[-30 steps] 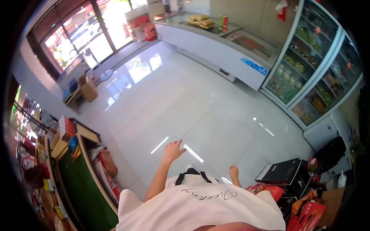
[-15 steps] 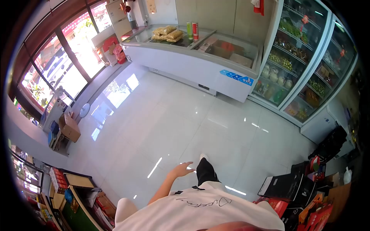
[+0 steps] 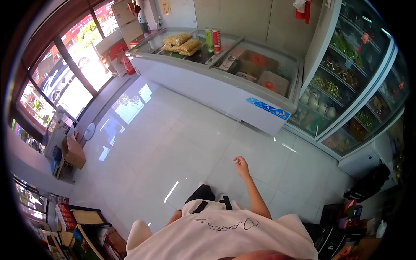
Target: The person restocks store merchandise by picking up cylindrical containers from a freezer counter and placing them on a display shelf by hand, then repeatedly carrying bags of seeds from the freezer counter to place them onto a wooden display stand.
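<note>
My right hand [image 3: 241,166] hangs over the pale tiled floor, in front of my body, with its fingers curled in; whether something small is inside them cannot be made out. It touches nothing around it. My left hand is out of sight; only a bit of the left arm shows beside the light shirt [image 3: 221,234]. Beyond the floor [image 3: 173,143] stands a long white chest freezer [image 3: 195,86]. Several bags of yellowish food [image 3: 189,47], a green can [image 3: 209,40] and a red can [image 3: 216,41] are on its glass top.
A glass-door fridge [image 3: 338,82] with produce stands at the right. Black boxes [image 3: 331,242] lie at the lower right. At the left are a cardboard box [image 3: 73,152], a round fan base [image 3: 89,131] and glass doors [image 3: 76,69]. Shelves [image 3: 89,216] fill the lower left.
The freezer and fridge appear nearer. My right hand, low at first and then out of sight, has come forward into view. My left hand has dropped back out of view.
</note>
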